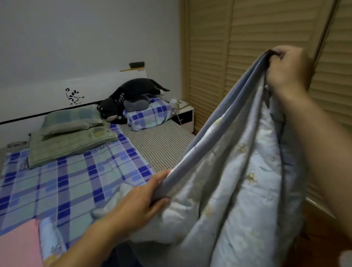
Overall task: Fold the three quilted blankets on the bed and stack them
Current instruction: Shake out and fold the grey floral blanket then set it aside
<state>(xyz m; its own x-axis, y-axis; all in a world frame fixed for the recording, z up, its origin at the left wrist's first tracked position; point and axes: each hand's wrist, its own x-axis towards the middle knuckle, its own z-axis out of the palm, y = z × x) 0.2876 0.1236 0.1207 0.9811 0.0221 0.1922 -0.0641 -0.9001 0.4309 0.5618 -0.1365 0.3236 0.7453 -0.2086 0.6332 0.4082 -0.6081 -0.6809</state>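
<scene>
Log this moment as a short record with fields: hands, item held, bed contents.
left hand: left hand grips the lower grey edge of the pale blue floral quilted blanket
right hand: right hand pinches its raised gathered edge
blanket state: hanging bunched between both hands, not yet folded
on bed: blue plaid sheet, pink cloth, green checked pillows, black plush cat

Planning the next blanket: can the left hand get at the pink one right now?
Probably not yet: the left hand grips the blue quilt; the pink blanket lies uncovered beside that arm.
</scene>
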